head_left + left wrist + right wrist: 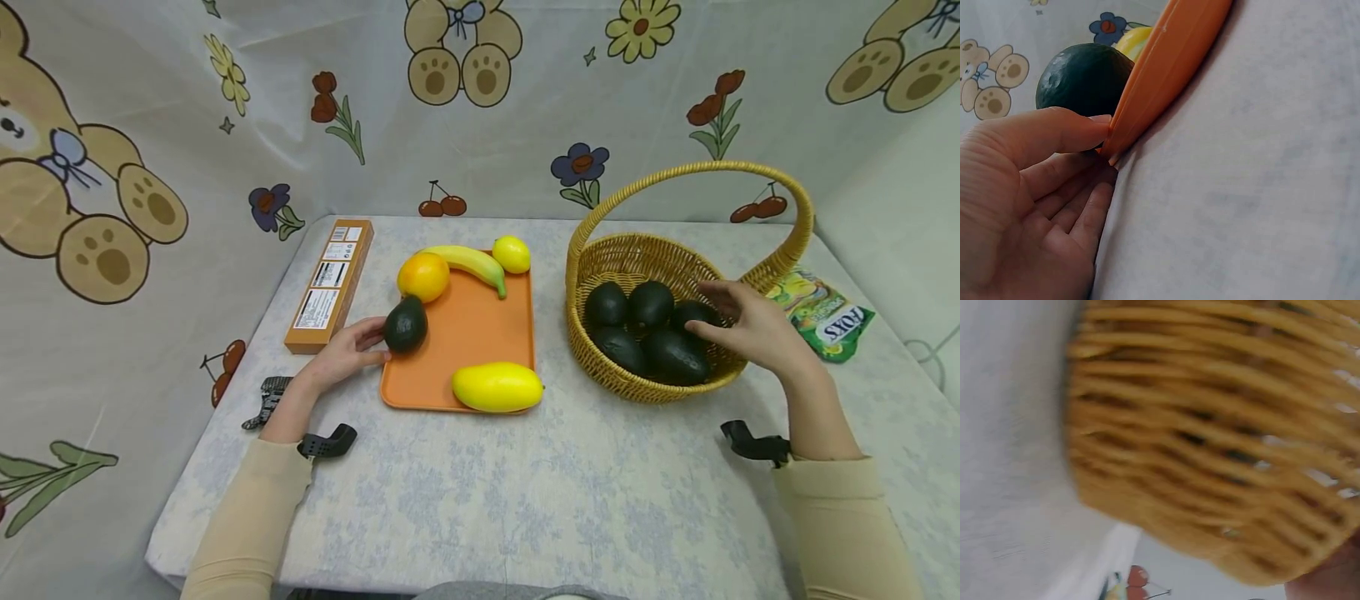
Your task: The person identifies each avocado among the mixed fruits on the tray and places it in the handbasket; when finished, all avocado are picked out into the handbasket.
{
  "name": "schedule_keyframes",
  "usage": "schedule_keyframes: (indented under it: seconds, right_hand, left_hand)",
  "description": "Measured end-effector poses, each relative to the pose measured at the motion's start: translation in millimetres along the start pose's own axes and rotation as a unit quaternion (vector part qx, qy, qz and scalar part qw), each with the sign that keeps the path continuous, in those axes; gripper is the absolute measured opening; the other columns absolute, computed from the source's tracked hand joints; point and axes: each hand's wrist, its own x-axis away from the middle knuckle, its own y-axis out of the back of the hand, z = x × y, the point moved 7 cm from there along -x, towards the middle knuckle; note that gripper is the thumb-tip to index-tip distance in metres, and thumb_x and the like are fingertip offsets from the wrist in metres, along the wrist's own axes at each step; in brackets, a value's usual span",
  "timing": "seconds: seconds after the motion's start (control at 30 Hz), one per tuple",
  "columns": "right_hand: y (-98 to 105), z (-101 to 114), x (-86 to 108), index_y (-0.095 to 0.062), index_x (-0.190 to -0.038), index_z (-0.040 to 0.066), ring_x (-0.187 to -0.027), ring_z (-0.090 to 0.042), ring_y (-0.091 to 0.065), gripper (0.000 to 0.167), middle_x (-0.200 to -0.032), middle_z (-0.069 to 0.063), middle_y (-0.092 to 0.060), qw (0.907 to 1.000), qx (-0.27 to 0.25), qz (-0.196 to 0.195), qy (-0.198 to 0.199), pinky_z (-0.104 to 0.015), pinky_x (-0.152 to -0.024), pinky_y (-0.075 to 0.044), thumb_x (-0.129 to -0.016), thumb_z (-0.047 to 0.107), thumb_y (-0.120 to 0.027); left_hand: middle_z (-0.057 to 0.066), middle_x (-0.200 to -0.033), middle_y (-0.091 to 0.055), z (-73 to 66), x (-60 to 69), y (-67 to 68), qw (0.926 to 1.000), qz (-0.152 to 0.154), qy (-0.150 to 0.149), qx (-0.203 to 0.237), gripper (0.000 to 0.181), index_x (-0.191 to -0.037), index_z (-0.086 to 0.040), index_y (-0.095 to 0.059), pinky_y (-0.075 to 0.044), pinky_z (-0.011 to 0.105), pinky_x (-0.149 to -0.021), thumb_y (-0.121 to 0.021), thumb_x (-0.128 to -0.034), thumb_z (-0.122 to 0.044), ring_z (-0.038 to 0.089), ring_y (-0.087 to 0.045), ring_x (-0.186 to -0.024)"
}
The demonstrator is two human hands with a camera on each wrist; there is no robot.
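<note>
My left hand (351,354) is at the left edge of an orange tray (476,321), right beside a dark avocado (406,324) lying on that edge. In the left wrist view the thumb touches the tray's rim, and the other fingers lie loosely bent beside it. Over the right side of a wicker basket (637,388), my right hand (757,327) reaches in with thumb and fingers spread around an avocado (693,315). Several more avocados (677,358) fill the basket. The right wrist view is blurred; woven wicker hides most of that hand.
The tray also bears an orange (423,277), a banana (471,265), a lemon (512,254) and a yellow oblong fruit (498,387). An orange-brown box (330,287) lies left of the tray. A green packet (823,321) lies right of the basket, whose tall handle (697,168) arches above.
</note>
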Motion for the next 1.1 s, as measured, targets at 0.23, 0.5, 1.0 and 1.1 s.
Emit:
schedule_keyframes:
  seconds: [0.23,0.5,1.0,1.1]
  right_hand:
    - [16,56,7.1,-0.046,-0.136,0.003,-0.119,-0.007,-0.048,0.059,-0.132,-0.012,-0.050,0.9877,-0.098,-0.070,0.100,-0.006,-0.090,-0.039,-0.083,0.006,-0.072]
    - [-5,171,6.3,-0.047,-0.132,-0.007,-0.121,-0.019,-0.048,0.070,-0.131,-0.015,-0.050,0.9264,-0.183,-0.027,0.328,-0.026,-0.103,-0.039,-0.068,-0.022,-0.072]
    - [-145,254,-66.7,-0.046,-0.136,0.001,-0.123,-0.019,-0.047,0.066,-0.136,-0.010,-0.048,0.9188,-0.155,0.164,0.324,-0.028,-0.104,-0.038,-0.080,0.021,-0.077]
    - [-164,256,-81.3,-0.046,-0.136,0.000,-0.123,-0.019,-0.046,0.067,-0.137,-0.010,-0.048,0.9264,-0.139,0.182,0.299,-0.026,-0.104,-0.037,-0.080,0.022,-0.077]
  left_hand:
    - [0.022,-0.144,-0.033,1.6,1.1,0.9,1.0000,0.004,-0.002,0.005,0.061,-0.140,0.005,-0.037,-0.032,0.041,-0.108,-0.066,-0.0862,0.000,0.035,-0.032,-0.133]
    - [0.021,-0.145,-0.033,1.9,1.8,1.4,1.0000,0.003,-0.004,0.008,0.061,-0.140,0.004,-0.037,-0.032,0.040,-0.108,-0.066,-0.0862,0.000,0.035,-0.032,-0.133]
    - [0.020,-0.144,-0.035,-3.7,0.9,-1.2,0.9992,0.010,-0.038,0.010,0.057,-0.139,0.005,-0.041,-0.031,0.041,-0.109,-0.063,-0.0864,0.005,0.034,-0.034,-0.132]
    - [0.020,-0.143,-0.036,-4.5,0.5,-0.9,0.9991,0.009,-0.042,0.008,0.056,-0.138,0.004,-0.042,-0.031,0.042,-0.109,-0.063,-0.0864,0.005,0.034,-0.035,-0.132]
